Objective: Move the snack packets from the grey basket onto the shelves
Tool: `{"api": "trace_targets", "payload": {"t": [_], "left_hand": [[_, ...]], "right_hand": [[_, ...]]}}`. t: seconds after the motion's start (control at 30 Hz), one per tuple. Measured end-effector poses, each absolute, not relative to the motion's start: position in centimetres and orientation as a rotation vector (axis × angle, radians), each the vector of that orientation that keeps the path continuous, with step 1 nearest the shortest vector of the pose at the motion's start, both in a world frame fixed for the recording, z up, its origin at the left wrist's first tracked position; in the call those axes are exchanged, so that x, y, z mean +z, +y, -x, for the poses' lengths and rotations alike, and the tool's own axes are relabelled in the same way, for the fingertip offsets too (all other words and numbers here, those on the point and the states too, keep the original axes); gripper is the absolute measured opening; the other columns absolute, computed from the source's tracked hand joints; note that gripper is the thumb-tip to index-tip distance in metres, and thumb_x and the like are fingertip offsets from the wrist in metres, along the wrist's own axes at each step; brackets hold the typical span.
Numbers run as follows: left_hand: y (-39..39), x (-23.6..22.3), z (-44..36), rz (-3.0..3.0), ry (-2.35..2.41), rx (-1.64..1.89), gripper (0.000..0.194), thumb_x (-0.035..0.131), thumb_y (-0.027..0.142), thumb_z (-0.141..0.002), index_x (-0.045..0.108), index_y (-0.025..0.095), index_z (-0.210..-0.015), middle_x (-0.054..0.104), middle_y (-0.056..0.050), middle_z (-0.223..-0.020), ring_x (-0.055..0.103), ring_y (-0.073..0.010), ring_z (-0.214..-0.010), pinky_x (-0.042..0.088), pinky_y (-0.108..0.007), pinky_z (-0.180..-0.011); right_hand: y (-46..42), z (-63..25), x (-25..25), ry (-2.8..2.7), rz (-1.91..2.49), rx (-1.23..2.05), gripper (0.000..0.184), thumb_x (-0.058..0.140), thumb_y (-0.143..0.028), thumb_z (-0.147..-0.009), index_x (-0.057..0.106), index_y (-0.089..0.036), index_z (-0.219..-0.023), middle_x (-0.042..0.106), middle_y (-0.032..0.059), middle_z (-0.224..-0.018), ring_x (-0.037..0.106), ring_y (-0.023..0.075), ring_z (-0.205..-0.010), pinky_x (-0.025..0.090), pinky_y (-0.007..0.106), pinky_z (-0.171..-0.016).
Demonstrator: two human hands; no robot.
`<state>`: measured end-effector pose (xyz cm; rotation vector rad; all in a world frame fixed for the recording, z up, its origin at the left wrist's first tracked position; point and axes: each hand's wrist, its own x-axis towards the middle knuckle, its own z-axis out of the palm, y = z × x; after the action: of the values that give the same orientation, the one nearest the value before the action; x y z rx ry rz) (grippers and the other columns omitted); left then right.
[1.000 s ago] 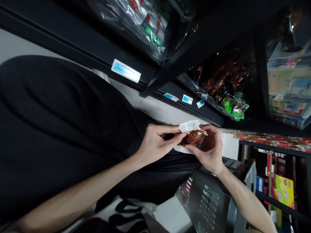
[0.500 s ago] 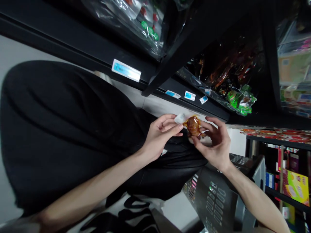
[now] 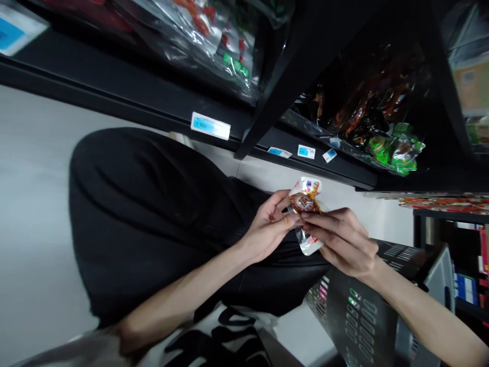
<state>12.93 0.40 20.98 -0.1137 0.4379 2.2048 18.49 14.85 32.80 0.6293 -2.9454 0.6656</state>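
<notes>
A small vacuum-packed snack (image 3: 304,203), glossy brown food in a clear and white printed packet, is held up between my two hands over my lap. My left hand (image 3: 269,224) pinches the packet's left edge between thumb and fingers. From the right, my right hand (image 3: 347,242) has its fingers laid across the packet's right and lower part, gripping it; its thumb is hidden. White film with red print shows below the fingers.
Black shelving (image 3: 263,117) with price tags (image 3: 211,126) runs overhead. Its bins hold clear bags (image 3: 237,56), dark brown packets (image 3: 355,117) and green packets (image 3: 397,150). A grey perforated shopping basket (image 3: 359,311) stands at my right, and my black-trousered knee (image 3: 126,193) reaches left.
The packet has turned, so its printed white side now shows. My right hand has swung from a fingertip grasp at its right side to fingers lying across it.
</notes>
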Motion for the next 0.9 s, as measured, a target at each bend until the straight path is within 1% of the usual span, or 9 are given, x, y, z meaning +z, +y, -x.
{"api": "trace_targets", "payload": {"t": [0.1, 0.17, 0.23, 0.33, 0.43, 0.57, 0.73, 0.9], "left_hand": [[0.3, 20.8, -12.9, 0.111, 0.368, 2.151, 0.045, 0.089, 0.032, -0.072, 0.068, 0.025, -0.111, 0.074, -0.006, -0.114, 0.071, -0.0205, -0.101, 0.058, -0.032, -0.089], [0.3, 20.7, -12.9, 0.081, 0.359, 2.106, 0.047, 0.089, 0.036, -0.071, 0.069, 0.024, -0.113, 0.075, -0.008, -0.112, 0.072, -0.0230, -0.102, 0.057, -0.034, -0.090], [0.3, 20.5, -12.8, 0.046, 0.370, 2.088, 0.051, 0.090, 0.038, -0.069, 0.070, 0.021, -0.113, 0.076, -0.010, -0.109, 0.072, -0.0244, -0.102, 0.057, -0.035, -0.090], [0.4, 20.2, -12.7, 0.025, 0.421, 2.101, 0.052, 0.092, 0.037, -0.067, 0.071, 0.018, -0.112, 0.078, -0.011, -0.104, 0.073, -0.0240, -0.097, 0.057, -0.033, -0.088], [0.6, 20.0, -12.7, 0.013, 0.489, 2.099, 0.047, 0.091, 0.035, -0.068, 0.072, 0.017, -0.106, 0.079, -0.010, -0.097, 0.074, -0.0228, -0.089, 0.058, -0.032, -0.083], [0.7, 19.6, -12.7, -0.015, 0.522, 2.131, 0.041, 0.091, 0.035, -0.068, 0.072, 0.017, -0.099, 0.078, -0.007, -0.091, 0.073, -0.0200, -0.083, 0.056, -0.029, -0.078], [0.8, 19.3, -12.8, -0.028, 0.533, 2.160, 0.037, 0.090, 0.033, -0.070, 0.072, 0.018, -0.099, 0.078, -0.006, -0.091, 0.073, -0.0193, -0.083, 0.055, -0.029, -0.080], [0.7, 19.4, -12.7, -0.003, 0.489, 2.154, 0.042, 0.089, 0.033, -0.070, 0.072, 0.018, -0.105, 0.078, -0.008, -0.097, 0.073, -0.0213, -0.090, 0.056, -0.030, -0.083]], "right_hand": [[14.5, -18.9, 33.2, -2.973, -0.672, 0.631, 0.051, 0.065, -0.008, -0.091, 0.060, -0.023, -0.139, 0.073, 0.0068, -0.123, 0.070, 0.0248, -0.107, 0.065, 0.040, -0.082], [14.3, -19.3, 33.2, -2.989, -0.626, 0.615, 0.052, 0.065, -0.007, -0.090, 0.061, -0.027, -0.139, 0.074, 0.0037, -0.121, 0.071, 0.0233, -0.104, 0.066, 0.040, -0.084], [14.1, -19.6, 32.9, -3.019, -0.624, 0.577, 0.052, 0.066, -0.006, -0.090, 0.062, -0.028, -0.137, 0.074, 0.0024, -0.121, 0.072, 0.0230, -0.104, 0.066, 0.039, -0.086], [14.2, -19.8, 32.2, -2.989, -0.690, 0.543, 0.049, 0.067, -0.005, -0.088, 0.064, -0.026, -0.133, 0.074, 0.0034, -0.121, 0.072, 0.0229, -0.102, 0.067, 0.038, -0.085], [14.4, -19.6, 31.7, -2.929, -0.735, 0.588, 0.044, 0.067, -0.005, -0.089, 0.066, -0.024, -0.129, 0.074, 0.0047, -0.119, 0.072, 0.0230, -0.099, 0.066, 0.041, -0.084], [14.5, -19.1, 31.9, -2.959, -0.814, 0.604, 0.039, 0.064, -0.005, -0.090, 0.066, -0.020, -0.126, 0.073, 0.0082, -0.119, 0.071, 0.0239, -0.100, 0.066, 0.042, -0.085], [14.5, -18.9, 32.0, -2.954, -0.847, 0.573, 0.034, 0.063, -0.004, -0.090, 0.066, -0.017, -0.122, 0.073, 0.0101, -0.117, 0.070, 0.0242, -0.099, 0.065, 0.043, -0.084], [14.8, -18.7, 31.9, -2.985, -0.865, 0.612, 0.039, 0.056, -0.006, -0.094, 0.060, -0.018, -0.131, 0.070, 0.0118, -0.120, 0.068, 0.0246, -0.102, 0.064, 0.043, -0.083]]}}
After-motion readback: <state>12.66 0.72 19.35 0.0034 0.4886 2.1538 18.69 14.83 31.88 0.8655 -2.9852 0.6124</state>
